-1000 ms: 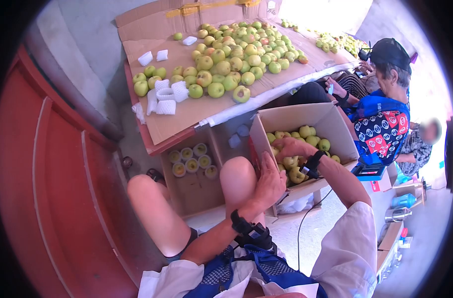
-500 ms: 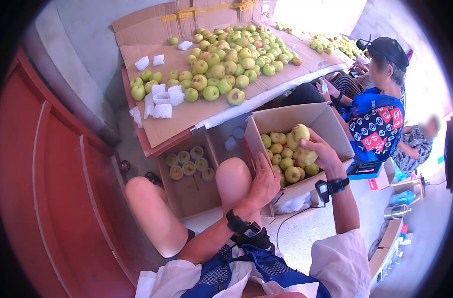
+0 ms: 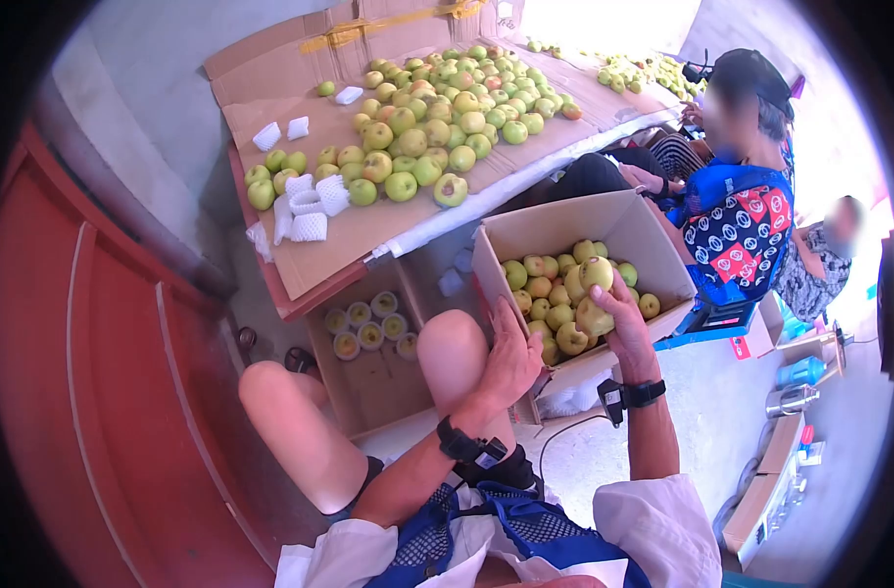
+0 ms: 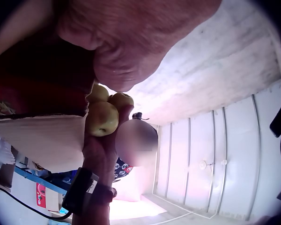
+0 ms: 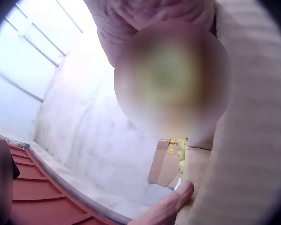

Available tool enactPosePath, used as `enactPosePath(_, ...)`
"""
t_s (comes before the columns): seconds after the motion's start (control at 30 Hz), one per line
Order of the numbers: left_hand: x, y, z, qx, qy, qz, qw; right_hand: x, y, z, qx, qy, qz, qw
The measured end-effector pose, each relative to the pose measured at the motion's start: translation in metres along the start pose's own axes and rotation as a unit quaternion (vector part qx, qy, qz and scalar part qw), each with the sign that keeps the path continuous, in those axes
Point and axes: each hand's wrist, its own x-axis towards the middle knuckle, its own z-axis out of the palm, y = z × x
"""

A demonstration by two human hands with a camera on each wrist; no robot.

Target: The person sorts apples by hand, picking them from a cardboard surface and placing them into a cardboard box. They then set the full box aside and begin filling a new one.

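Note:
An open cardboard box (image 3: 652,235) stands tilted toward the person, with many yellow-green apples (image 3: 559,316) in it. Over the box my right hand (image 3: 631,328) holds apples, one upper apple (image 3: 596,273) and a lower one (image 3: 594,317). In the left wrist view, three apples cluster by that hand, the nearest apple (image 4: 102,119) facing the camera. My left hand (image 3: 510,363) rests on the box's near left corner, its fingers extended along the side. In the right wrist view a blurred patch covers what the right hand holds, and a left fingertip (image 5: 185,188) touches the box edge.
Left of the box, a low carton (image 3: 368,402) contains several apples in white foam sleeves (image 3: 370,335). The cardboard-covered table (image 3: 319,260) behind bears a heap of apples (image 3: 437,118) and loose foam nets (image 3: 310,227). Another person (image 3: 741,196) sits at right. A red door (image 3: 123,372) stands left.
The right hand has risen from among the apples in the box with apples in its grip, then shifted slightly lower. The left hand has stayed at the box corner. The head view has shifted slightly.

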Motion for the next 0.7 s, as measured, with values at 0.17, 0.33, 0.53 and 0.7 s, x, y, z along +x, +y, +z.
enactPosePath(0.17, -0.001, -0.009, 0.004, -0.010, 0.010, 0.006, 1.000, -0.006, 0.003, 0.003, -0.019, 0.008, -0.023, 1.000)
enactPosePath(0.33, -0.003, 0.000, -0.003, 0.016, 0.016, -0.018, 1.000, -0.003, 0.001, 0.008, -0.013, -0.006, -0.031, 0.999)
enactPosePath(0.53, -0.001, 0.001, -0.001, -0.010, -0.005, 0.007, 1.000, 0.003, -0.010, 0.002, 0.011, -0.011, 0.031, 0.999)
enactPosePath(0.7, 0.005, 0.004, -0.006, -0.006, -0.027, 0.011, 1.000, 0.023, -0.052, 0.043, -0.032, -0.073, -0.009, 0.997)
